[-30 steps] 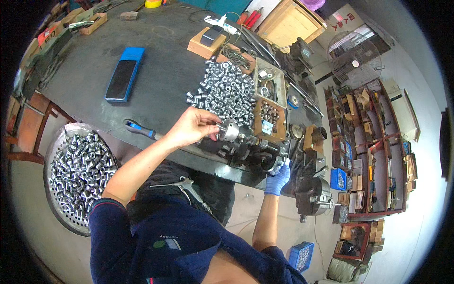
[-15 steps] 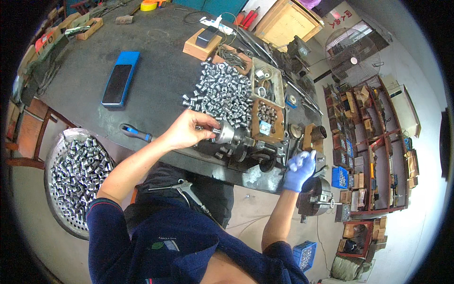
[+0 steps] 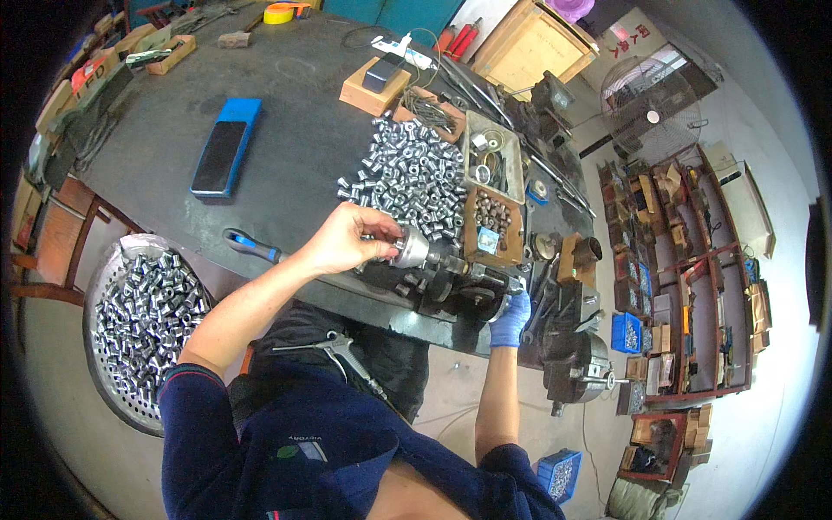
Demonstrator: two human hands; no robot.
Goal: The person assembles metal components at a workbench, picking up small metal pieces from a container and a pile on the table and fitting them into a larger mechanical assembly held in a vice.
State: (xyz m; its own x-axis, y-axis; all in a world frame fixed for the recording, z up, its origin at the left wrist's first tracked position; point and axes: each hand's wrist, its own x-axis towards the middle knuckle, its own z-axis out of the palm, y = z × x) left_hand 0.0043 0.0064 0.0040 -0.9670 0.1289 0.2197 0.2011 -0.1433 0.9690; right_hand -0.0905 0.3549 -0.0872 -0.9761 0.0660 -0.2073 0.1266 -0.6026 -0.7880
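My bare left hand [image 3: 354,238] is closed in a pinch on a small metal bushing [image 3: 394,243] at the mouth of a silver chuck [image 3: 413,249]. The fingers partly hide the bushing. The chuck belongs to a small bench-mounted machine [image 3: 468,286] at the table's near edge. At its right end my right hand [image 3: 511,319], in a blue glove, is closed around the rim of a dark handwheel [image 3: 490,305]; some of its fingers are hidden. A large pile of shiny metal bushings [image 3: 416,169] lies just beyond my left hand.
A perforated metal basin [image 3: 97,381] of bushings stands at the left. On the table are a blue-cased device [image 3: 224,149], a blue-handled tool [image 3: 251,245], a wooden box of small parts [image 3: 472,247] and a vise [image 3: 576,368]. An air gun [image 3: 342,351] lies on my lap.
My right hand has moved left and down from beside the vise onto the handwheel. My left hand keeps its place at the chuck.
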